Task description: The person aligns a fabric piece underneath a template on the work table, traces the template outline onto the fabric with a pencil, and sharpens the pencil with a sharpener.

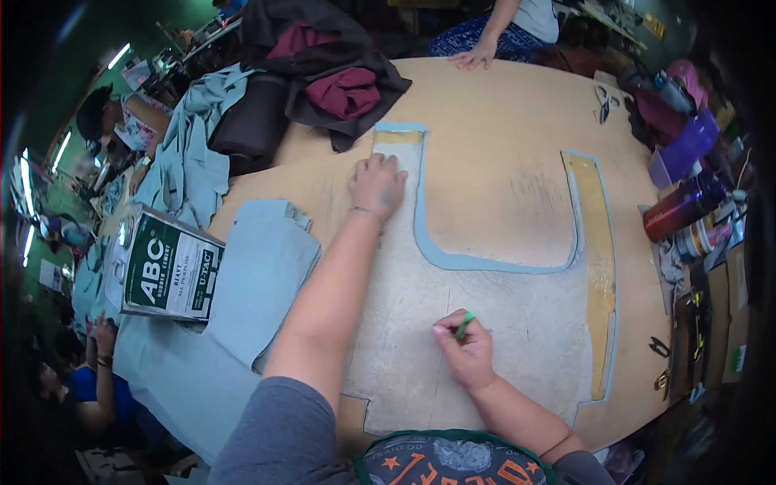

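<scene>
My left hand [378, 186] lies on the upper left arm of a large grey pattern template [485, 323], fingers spread and pressing down. Tan tape strips [600, 275] run along the template's right side and upper left end. Light blue fabric [432, 252] shows from under it along the U-shaped cutout. My right hand [467, 352] is closed around a slim green pen [464, 325], above the middle of the template. Only the pen's green end shows; its tip is hidden by the fingers.
A rubber cement can [170, 267] stands on folded light blue fabric [263, 267] at left. Dark and maroon cloth [343, 93] is heaped behind. Scissors [602, 105], small snips [660, 347] and a tumbler [683, 208] are at right. Another person's hand [475, 55] rests on the far edge.
</scene>
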Motion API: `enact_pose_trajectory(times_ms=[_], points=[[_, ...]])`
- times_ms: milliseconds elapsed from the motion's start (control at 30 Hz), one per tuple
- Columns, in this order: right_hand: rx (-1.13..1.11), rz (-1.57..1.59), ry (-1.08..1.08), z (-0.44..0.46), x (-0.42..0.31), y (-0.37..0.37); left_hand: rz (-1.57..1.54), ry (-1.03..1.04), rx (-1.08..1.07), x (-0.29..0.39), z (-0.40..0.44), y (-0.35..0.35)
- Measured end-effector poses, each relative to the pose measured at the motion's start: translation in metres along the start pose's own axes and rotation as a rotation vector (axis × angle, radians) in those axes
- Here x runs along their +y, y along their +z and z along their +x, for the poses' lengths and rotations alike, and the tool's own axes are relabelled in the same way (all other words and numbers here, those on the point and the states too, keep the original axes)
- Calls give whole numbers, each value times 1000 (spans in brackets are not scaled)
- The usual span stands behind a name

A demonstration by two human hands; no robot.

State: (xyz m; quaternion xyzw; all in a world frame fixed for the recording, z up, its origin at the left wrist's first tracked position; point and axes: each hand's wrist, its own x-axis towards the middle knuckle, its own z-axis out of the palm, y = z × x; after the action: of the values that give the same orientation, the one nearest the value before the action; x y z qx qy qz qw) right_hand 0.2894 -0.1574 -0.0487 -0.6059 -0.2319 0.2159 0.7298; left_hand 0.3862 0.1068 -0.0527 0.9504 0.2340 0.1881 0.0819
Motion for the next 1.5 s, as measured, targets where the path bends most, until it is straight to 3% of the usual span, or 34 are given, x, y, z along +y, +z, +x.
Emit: enact_pose_trajectory(times_ms=[67,100,200,267,367,433,567,767,1067,1167,1400,1433,1500], points=[[59,119,84,4,-3,-4,-46,-71,41,9,-4,3],[87,309,224,10,-8,-5,-42,-84,32,11,-3,5],[26,232,46,56,-13,-9,-10,-122,-35,6,-6,7],[-17,-491,-345,114,-21,-7,-43,-156,-135,5,-3,2],[-33,-203,-95,214,-31,17,-68,-206,-274,13,9,-14],[-40,-100,-96,284,-5,28,-59,-212,-289,16,12,-10],[-39,-349,-148,366,44,41,-20,-115,-157,11,12,13],[-89,-437,-301,385,58,55,-16,-99,-191,14,10,12],[-84,-531,-182,380,45,39,-11,-129,-226,15,12,11],[-146,-646,-362,392,60,59,-39,-125,-181,17,12,13],[-206,-648,-135,383,30,15,-6,-128,-211,17,12,12],[-166,-778,-97,376,22,26,-11,-134,-212,18,12,13],[-153,-764,-329,386,44,45,-6,-132,-213,17,13,12]])
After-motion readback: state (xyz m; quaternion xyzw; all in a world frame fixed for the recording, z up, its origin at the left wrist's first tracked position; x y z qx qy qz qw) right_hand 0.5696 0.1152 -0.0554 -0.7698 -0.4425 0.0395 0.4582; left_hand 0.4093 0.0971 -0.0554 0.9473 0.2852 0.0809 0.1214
